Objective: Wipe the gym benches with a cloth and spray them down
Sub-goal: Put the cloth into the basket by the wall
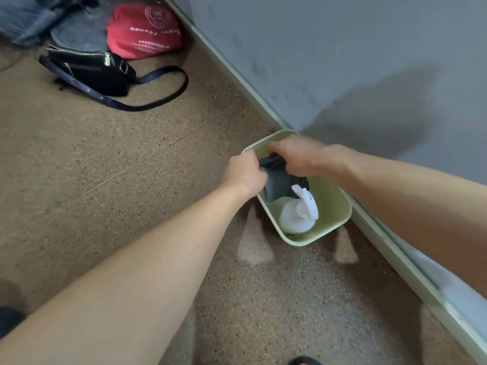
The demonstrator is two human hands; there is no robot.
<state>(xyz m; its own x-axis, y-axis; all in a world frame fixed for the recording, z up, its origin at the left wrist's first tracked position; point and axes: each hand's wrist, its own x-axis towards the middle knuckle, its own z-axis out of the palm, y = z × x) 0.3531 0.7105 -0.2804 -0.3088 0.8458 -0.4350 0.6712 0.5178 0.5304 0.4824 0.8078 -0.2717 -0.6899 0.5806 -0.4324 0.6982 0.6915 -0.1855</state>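
head view: looks steeply down, forward | close over floor (131, 180) by wall (342, 61) | single view

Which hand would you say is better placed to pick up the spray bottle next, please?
Probably the right hand: its arm reaches over the bin where the spray bottle stands. Both hands grip the cloth; the left hand could keep holding it.

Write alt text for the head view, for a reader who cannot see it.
Both hands, left hand and right hand, grip a dark grey cloth over a pale green bin on the floor by a grey wall; a white spray bottle stands inside. A black shoulder bag and red bag lie beyond.
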